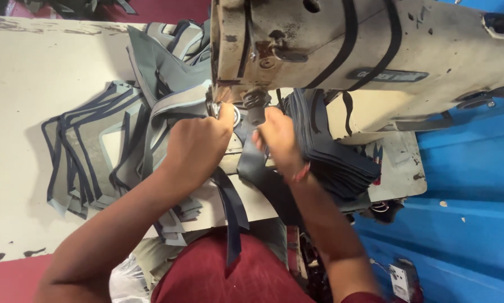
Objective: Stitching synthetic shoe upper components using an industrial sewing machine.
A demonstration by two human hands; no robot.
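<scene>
1. The left hand (198,147) sits just below the sewing machine (341,45) head, fingers curled and pressed down on a grey fabric piece (176,106) at the needle area, which lies at about 12 o'clock from the knuckles.
2. The right hand (277,143) is just beside it at 3 o'clock, fingers closed in a pinch on a dark navy strap (232,207).
3. That strap runs from under the presser foot toward 6 o'clock, over the table (22,84) edge and down across the person's red shirt (224,275).
4. A fanned heap of grey pieces edged in navy (89,151) lies on the table at 9 o'clock from the left hand.
5. A stack of dark folded pieces (330,151) rests at 3 o'clock from the right hand, touching its wrist.
</scene>
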